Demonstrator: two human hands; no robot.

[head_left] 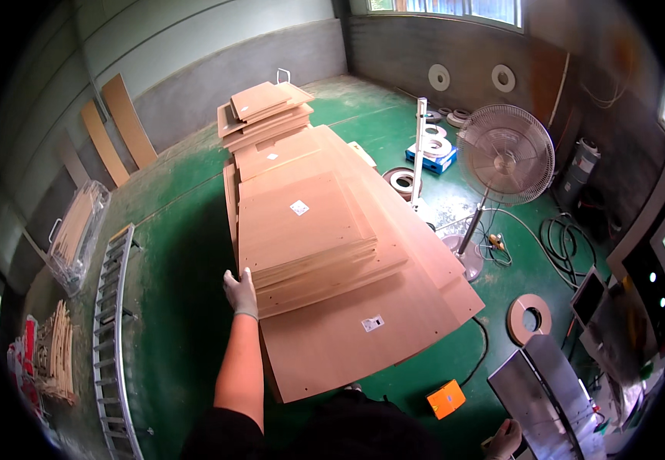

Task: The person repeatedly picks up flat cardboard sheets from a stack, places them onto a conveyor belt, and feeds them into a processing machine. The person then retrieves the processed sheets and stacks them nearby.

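My left hand [241,294], in a pale glove, is against the left edge of a stack of wood panels [302,215], by its near corner. Its thumb stands apart from the bent fingers, and I see nothing held between them. The stack's top panel bears a white label and small drilled holes. It rests on larger panels [332,345], whose near end reaches toward me. My right hand [505,439] is low at the right, beside a grey metal machine [535,399]. Its fingers are partly hidden, and any hold they have cannot be made out.
More panels [263,103] are piled at the far end. A ladder [110,337] lies on the green floor at left, near plastic-wrapped boards [78,230]. At right are a standing fan [505,157], edging rolls [529,320], hoses and an orange box [446,399].
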